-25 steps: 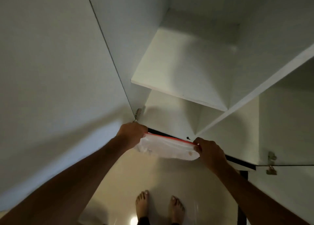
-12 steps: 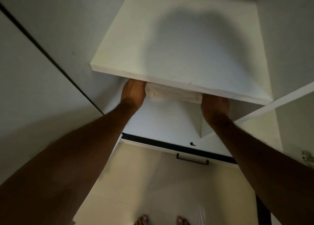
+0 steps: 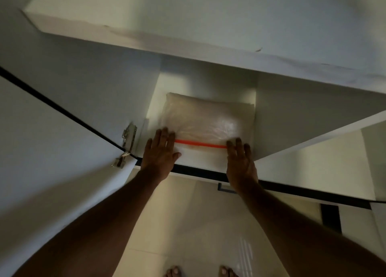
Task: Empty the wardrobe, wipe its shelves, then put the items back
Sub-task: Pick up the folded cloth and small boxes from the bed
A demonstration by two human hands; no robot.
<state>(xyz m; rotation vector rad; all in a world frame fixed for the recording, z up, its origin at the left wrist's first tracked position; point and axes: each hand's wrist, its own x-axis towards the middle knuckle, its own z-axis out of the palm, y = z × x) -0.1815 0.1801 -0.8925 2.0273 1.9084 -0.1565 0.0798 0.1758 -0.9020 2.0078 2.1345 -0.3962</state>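
Plastic bag with its red strip lies flat on the lower shelf, under the upper shelf. Your left hand and right hand rest flat with straight fingers, fingertips touching the strip's two ends, gripping nothing.

Both forearms are bare, with no sleeves in view. The left hand and right hand wear no gloves, rings or watch. At six o'clock, bare toes show, without shoes.
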